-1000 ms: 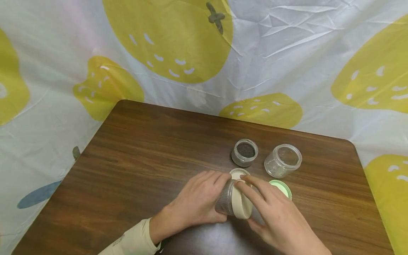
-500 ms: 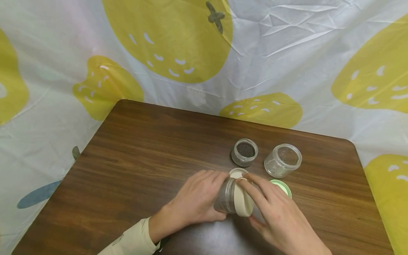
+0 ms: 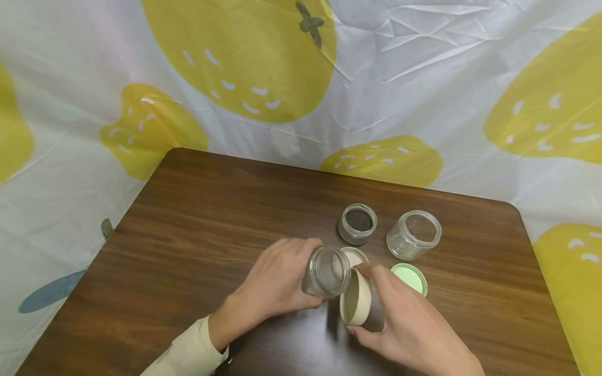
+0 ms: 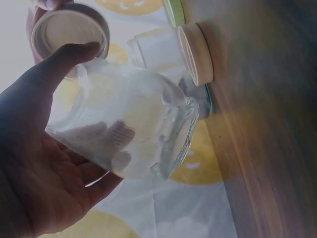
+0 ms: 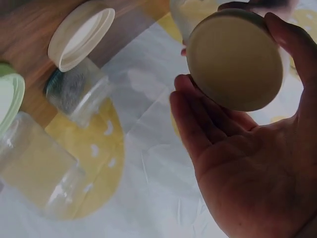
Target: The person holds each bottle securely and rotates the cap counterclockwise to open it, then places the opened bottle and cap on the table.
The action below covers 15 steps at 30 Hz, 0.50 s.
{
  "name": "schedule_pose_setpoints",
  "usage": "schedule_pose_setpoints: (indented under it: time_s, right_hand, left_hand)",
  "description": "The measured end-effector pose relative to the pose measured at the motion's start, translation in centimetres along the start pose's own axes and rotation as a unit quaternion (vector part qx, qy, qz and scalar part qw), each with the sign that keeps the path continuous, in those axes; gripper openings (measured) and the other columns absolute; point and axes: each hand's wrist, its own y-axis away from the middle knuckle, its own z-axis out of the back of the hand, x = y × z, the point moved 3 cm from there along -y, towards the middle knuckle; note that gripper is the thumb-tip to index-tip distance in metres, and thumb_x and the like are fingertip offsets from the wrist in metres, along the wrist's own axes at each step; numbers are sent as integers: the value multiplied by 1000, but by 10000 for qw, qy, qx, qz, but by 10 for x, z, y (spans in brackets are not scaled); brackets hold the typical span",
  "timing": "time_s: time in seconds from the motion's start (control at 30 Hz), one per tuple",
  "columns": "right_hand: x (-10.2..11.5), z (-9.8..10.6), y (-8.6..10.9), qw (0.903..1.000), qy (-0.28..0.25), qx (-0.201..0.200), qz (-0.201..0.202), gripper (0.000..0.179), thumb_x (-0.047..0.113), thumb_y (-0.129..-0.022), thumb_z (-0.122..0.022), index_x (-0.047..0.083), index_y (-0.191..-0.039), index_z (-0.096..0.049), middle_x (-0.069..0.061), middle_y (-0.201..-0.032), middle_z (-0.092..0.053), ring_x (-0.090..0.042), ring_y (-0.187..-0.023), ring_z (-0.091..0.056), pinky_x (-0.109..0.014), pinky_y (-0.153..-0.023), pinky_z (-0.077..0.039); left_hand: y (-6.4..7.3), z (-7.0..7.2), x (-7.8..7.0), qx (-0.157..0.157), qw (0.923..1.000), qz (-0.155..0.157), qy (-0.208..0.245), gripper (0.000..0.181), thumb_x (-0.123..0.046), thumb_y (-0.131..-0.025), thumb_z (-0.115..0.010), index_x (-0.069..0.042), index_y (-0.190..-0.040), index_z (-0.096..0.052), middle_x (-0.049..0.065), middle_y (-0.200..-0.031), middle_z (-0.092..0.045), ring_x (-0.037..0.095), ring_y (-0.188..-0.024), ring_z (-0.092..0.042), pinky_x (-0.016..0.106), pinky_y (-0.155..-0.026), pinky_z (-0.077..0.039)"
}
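Observation:
My left hand [image 3: 277, 279] grips a clear jar [image 3: 324, 272], tilted with its uncovered mouth toward the right. In the left wrist view the jar [image 4: 124, 119] looks see-through, with the thumb and fingers wrapped around it. My right hand [image 3: 404, 313] holds a cream lid [image 3: 358, 297] by its rim between thumb and fingers, apart from the jar and just right of its mouth. The lid's hollow side faces the jar. From the right wrist, the flat outer face of the lid [image 5: 237, 60] shows.
Behind the hands stand a small jar of dark grains [image 3: 358, 223] and a larger clear jar [image 3: 414, 236], both uncovered. A second cream lid [image 3: 355, 256] and a green lid [image 3: 410, 278] lie on the brown table [image 3: 211, 219]. A fruit-patterned curtain [image 3: 263, 141] hangs behind.
The cream lid has come off the jar in my left hand. My right hand has drawn it away and turned it, while the jar's mouth has tipped into view.

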Motion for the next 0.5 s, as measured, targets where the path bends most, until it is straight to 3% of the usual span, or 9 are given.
schedule_pose_setpoints:
  time_s: [0.2, 0.3, 0.5]
  right_hand:
    - [-2, -15, -7, 9997, 145, 24, -195, 80, 47, -64, -95, 22, -130, -57, 19, -110, -62, -1, -91, -63, -28, -80, -56]
    - [-4, -21, -12, 9996, 209, 81, -177, 83, 51, -64, -94, 23, -132, -57, 19, -108, -62, -1, -91, -62, -29, -79, -55]
    - [-7, -32, -20, 9996, 137, 246, -63, 82, 60, -69, -91, 24, -136, -58, 17, -114, -65, -4, -100, -65, -32, -84, -56]
  left_hand:
    - [-2, 0, 6, -17, 9989, 448, 120, 89, -48, -57, -98, -18, -133, -62, -2, -126, -70, 17, -113, -70, 35, -95, -61]
    - [-4, -1, 11, -99, 9970, 729, 241, 91, -49, -57, -100, -19, -134, -61, -1, -126, -66, 17, -111, -68, 36, -91, -62]
    - [-9, -2, 22, -237, 9917, 1251, 196, 96, -56, -56, -100, -17, -135, -62, 2, -124, -66, 22, -112, -67, 43, -96, -58]
